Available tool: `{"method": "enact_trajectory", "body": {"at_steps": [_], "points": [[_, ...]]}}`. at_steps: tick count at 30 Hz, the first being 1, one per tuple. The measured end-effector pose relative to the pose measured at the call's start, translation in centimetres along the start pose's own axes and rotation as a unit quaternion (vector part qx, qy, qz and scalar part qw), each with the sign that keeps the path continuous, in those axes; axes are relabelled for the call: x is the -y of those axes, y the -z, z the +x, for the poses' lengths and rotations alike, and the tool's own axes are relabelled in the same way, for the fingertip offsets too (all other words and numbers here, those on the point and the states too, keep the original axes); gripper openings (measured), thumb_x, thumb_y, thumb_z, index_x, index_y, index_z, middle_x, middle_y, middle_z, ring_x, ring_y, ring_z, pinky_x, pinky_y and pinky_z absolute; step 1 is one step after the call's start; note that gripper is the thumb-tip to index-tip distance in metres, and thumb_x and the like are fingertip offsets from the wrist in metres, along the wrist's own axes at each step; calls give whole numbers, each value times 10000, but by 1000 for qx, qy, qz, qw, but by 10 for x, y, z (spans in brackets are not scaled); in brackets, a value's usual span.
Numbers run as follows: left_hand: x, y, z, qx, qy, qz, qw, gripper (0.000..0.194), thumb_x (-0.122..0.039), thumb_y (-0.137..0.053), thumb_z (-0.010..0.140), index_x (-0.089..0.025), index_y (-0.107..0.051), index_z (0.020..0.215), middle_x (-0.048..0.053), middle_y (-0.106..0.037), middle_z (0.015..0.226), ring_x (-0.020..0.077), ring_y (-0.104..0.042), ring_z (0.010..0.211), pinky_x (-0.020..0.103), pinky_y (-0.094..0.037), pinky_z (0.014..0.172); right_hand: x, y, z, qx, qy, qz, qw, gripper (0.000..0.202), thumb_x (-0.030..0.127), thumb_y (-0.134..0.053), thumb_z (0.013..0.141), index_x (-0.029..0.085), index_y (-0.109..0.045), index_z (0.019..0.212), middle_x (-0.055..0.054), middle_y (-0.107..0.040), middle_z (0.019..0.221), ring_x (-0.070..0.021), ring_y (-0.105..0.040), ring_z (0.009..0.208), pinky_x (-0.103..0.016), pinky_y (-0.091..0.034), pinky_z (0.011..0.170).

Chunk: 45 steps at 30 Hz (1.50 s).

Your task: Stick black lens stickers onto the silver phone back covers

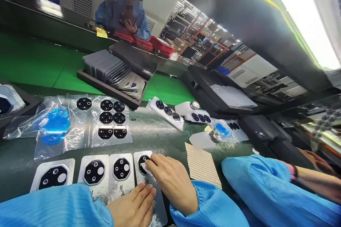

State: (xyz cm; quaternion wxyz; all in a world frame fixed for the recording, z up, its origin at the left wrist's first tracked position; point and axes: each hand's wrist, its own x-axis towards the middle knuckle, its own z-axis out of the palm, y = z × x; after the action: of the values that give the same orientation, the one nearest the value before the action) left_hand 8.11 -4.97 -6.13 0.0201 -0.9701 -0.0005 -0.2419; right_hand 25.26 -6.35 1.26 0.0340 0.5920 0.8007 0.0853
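Along the near side of the dark green bench lie silver plates with black octagonal patches. My right hand (pixel 172 179) bends over the rightmost plate (pixel 160 202), its thumb and index finger closed at the black patch (pixel 144 164) near the top; a small whitish piece shows at the fingertips. Flat across the lower part of that plate rests my left hand (pixel 134 205), fingers stretched out, holding nothing. To its left are a plate (pixel 122 186) and another plate (pixel 94 173), each with a patch. A further plate (pixel 54 175) sits partly behind my left sleeve.
Clear film (pixel 128 138) with black octagons and a blue roll (pixel 57 126) lies at left. Behind stands a tray (pixel 106 90) of stacked plates. A dotted sheet (pixel 204 165) and white-tabbed metal piece (pixel 204 139) are right, near another person's blue sleeve (pixel 266 181).
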Motion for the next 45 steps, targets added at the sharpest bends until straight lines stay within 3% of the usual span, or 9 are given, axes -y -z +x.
{"method": "enact_trajectory", "body": {"at_steps": [7,15,32,45], "points": [[-6,-3,-1,15,25,-9,1000,370,-329,-354,993,-107,-615,1131,94,-636,1256,241,-559,1195,404,-355,1046,1,-1,-2,-2,-8,1,1000,210,55,-733,740,198,-579,757,10,-577,734,-166,-499,639,-308,-264,565],[-6,-1,-1,4,32,-13,999,352,-279,-341,990,-108,-615,1129,92,-639,1251,239,-565,1187,403,-348,1049,1,-3,-4,2,-16,4,1000,194,54,-701,775,203,-577,771,11,-581,740,-162,-502,647,-304,-264,572],[-3,5,0,31,25,-26,999,365,-345,-431,966,-99,-624,1153,111,-620,1282,245,-562,1196,395,-344,1049,3,-3,-5,-16,-28,4,999,177,67,-641,825,201,-548,757,17,-568,707,-149,-488,616,-301,-243,558],[-4,5,0,41,22,-26,999,403,-386,-445,965,-88,-621,1171,126,-610,1293,263,-554,1202,414,-326,1059,4,-1,-5,22,-30,-1,999,163,71,-632,844,202,-560,781,12,-586,740,-155,-525,652,-309,-272,569]]}}
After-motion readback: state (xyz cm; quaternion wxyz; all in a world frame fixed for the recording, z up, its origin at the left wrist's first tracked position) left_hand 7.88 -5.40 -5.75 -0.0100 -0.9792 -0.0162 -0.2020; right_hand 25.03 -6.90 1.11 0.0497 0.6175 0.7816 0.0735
